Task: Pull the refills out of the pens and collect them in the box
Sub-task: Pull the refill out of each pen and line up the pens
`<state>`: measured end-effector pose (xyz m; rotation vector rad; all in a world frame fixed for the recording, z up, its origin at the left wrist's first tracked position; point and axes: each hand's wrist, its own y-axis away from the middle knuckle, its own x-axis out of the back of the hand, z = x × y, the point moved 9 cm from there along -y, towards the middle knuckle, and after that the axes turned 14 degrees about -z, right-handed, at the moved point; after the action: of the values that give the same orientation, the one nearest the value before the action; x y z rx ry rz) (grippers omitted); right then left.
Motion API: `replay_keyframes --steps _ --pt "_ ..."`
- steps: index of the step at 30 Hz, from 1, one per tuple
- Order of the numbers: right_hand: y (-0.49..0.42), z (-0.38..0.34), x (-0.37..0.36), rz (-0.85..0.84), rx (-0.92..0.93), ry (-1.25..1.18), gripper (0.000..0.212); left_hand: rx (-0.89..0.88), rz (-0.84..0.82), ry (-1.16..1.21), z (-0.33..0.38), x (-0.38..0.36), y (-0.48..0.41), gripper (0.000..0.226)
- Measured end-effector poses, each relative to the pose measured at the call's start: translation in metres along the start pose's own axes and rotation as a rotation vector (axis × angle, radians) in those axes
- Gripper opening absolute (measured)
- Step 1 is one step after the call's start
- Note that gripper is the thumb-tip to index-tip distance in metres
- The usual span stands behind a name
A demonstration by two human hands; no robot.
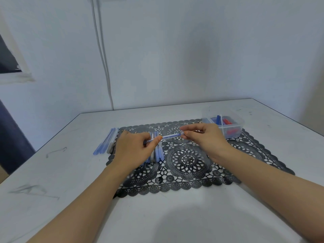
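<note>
Slippage is the risk: the pen (168, 137) hangs above the mat (189, 160), left hand (135, 148) curled round one end, right hand (205, 135) fingers (189, 133) pinching the other. A skewed pull could bend the refill (175, 135) or drop it short of the box (234, 131) at the mat's far right corner.

the left hand (135, 148) and right hand (205, 135) pinch opposite ends of a blue pen (171, 136) above the black lace mat (192, 165); the clear box (226, 125) sits on the bench (52, 172).
</note>
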<state>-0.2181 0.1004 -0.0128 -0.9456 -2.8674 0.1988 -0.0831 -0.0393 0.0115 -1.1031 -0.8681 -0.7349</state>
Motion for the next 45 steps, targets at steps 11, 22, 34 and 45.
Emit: replay_keyframes --steps 11,22,34,45 --pt "-0.003 0.011 -0.008 -0.055 -0.032 -0.319 0.019 -0.002 0.037 -0.016 0.0 0.002 0.001 0.053" --pt "0.001 0.007 -0.013 -0.098 -0.035 -0.313 0.02 0.008 -0.005 -0.022 0.002 0.0 -0.001 0.055" --pt "0.001 -0.005 -0.01 -0.079 0.091 -0.028 0.016 -0.002 0.001 0.006 0.003 -0.001 -0.001 0.051" --pt "0.006 -0.022 -0.014 -0.065 0.192 0.635 0.024 -0.036 0.028 0.012 0.005 0.0 0.001 0.051"
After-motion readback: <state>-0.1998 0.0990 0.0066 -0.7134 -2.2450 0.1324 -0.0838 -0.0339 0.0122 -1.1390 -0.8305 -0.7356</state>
